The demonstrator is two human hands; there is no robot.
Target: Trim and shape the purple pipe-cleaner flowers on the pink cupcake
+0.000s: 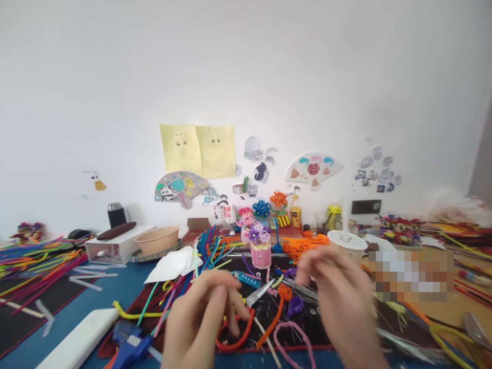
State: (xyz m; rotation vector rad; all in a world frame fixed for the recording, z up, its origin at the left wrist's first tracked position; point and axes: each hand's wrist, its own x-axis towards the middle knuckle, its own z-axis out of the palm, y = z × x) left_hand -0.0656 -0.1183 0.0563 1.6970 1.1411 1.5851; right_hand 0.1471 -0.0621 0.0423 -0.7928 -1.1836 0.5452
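Observation:
My left hand (207,318) hovers over the front of the mat with its fingers curled and thumb against the index finger; anything pinched there is hidden. Scissors (260,294) with red-orange handles lie just behind and below those fingers. Across a gap, my right hand (340,297) is raised with bent fingers, smeared by motion. Between the hands rest an orange pipe-cleaner flower on a stem (283,294), a purple pipe-cleaner piece (295,306) and a pink pipe-cleaner loop (294,328). Behind them stands a pink pot (261,256) of purple and pink pipe-cleaner flowers.
A blue glue gun (132,343) and a long white box (79,338) lie at front left. Pipe cleaners (211,246) spread behind my left hand. A lidded paper cup (348,243) stands behind my right hand. Bottles and orange and blue flowers line the wall.

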